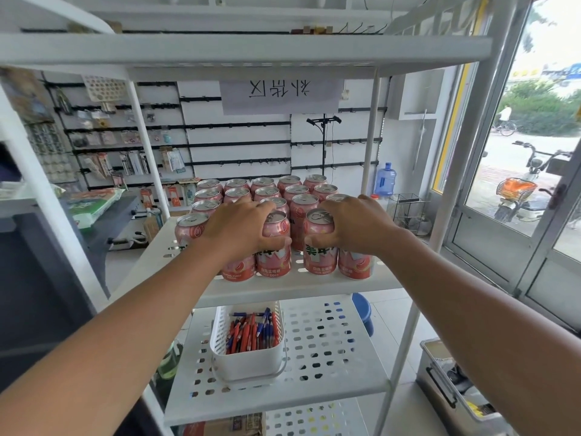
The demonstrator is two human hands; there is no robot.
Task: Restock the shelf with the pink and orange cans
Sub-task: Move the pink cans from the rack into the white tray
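Note:
Several pink and orange cans [263, 194] stand in rows on the white perforated middle shelf [314, 286]. At the front edge, my left hand [243, 226] curls over the tops of two front cans [273, 259], thumb wrapped round the right one. My right hand [355, 225] grips two more front cans [319, 256] the same way, thumb on the left one. One can [191, 229] stands free at the front left. All four held cans stand upright on the shelf.
A white basket of red and blue pens [248, 341] sits on the lower shelf. White shelf posts [405, 341] flank both sides, with a shelf board [245, 48] overhead. A metal box [452, 382] stands on the floor at right.

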